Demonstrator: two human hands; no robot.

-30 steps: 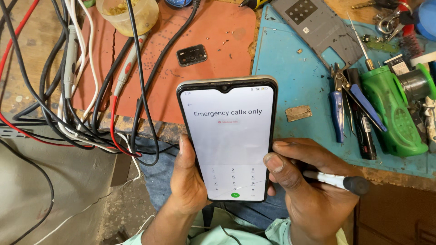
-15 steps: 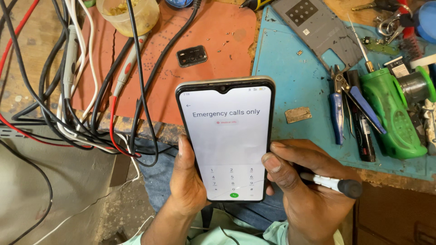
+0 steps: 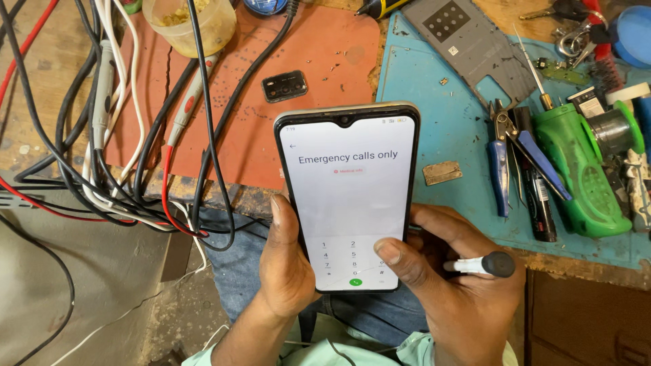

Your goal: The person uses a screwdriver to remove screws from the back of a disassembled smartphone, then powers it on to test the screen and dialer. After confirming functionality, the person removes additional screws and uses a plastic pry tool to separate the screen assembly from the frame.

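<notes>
A smartphone (image 3: 347,190) with a lit white dial-pad screen is held upright over the bench edge. My left hand (image 3: 285,271) grips its lower left side, thumb along the edge. My right hand (image 3: 451,285) supports the lower right side, its thumb resting on the keypad near the bottom right. That hand also has a small tool with a white and black handle (image 3: 483,264) tucked between its fingers, pointing right.
A tangle of black, red and white cables (image 3: 129,149) hangs at the left. An orange mat (image 3: 305,61) carries a small black camera module (image 3: 285,86). On the blue mat (image 3: 434,122) lie blue-handled pliers (image 3: 505,159), a green tool (image 3: 576,176) and a grey phone frame (image 3: 468,41).
My right thumb has slid onto the keypad at the screen's lower right. The phone has stayed in nearly the same place.
</notes>
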